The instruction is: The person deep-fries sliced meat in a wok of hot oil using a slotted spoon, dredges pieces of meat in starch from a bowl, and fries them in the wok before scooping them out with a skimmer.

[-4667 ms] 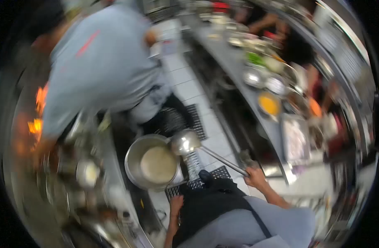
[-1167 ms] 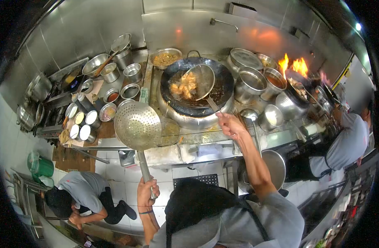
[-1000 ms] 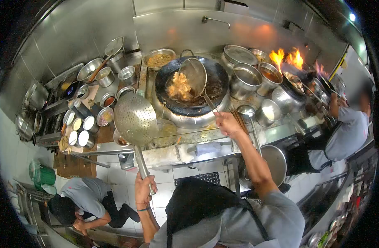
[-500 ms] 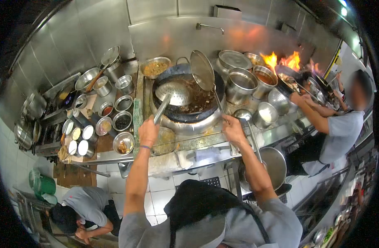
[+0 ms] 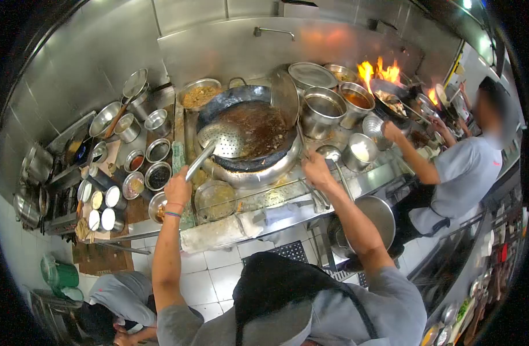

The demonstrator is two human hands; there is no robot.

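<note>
My left hand [image 5: 178, 189] is closed round the handle of a perforated metal skimmer [image 5: 225, 139], whose bowl lies over the left part of the wok [image 5: 205, 109]. Dark oily liquid [image 5: 254, 122] with small bits fills the wok's middle. My right hand [image 5: 317, 172] grips the long handle of a round mesh strainer [image 5: 285, 99]. That strainer stands tilted steeply at the wok's right edge, slightly blurred. Just right of my right hand, a ladle [image 5: 329, 153] rests on the counter.
Steel pots [image 5: 323, 118] stand right of the wok, a bowl of food [image 5: 200, 95] behind it. Left are several sauce containers [image 5: 158, 175]. A folded cloth [image 5: 218, 232] lies along the front edge. At right, a co-worker [image 5: 460, 167] handles a wok near flames [image 5: 380, 72]; another person [image 5: 123, 294] bends at lower left.
The strainer has moved right across the wok to its edge, showing more of the liquid. The skimmer has come lower and nearer me. The whole view has shifted somewhat.
</note>
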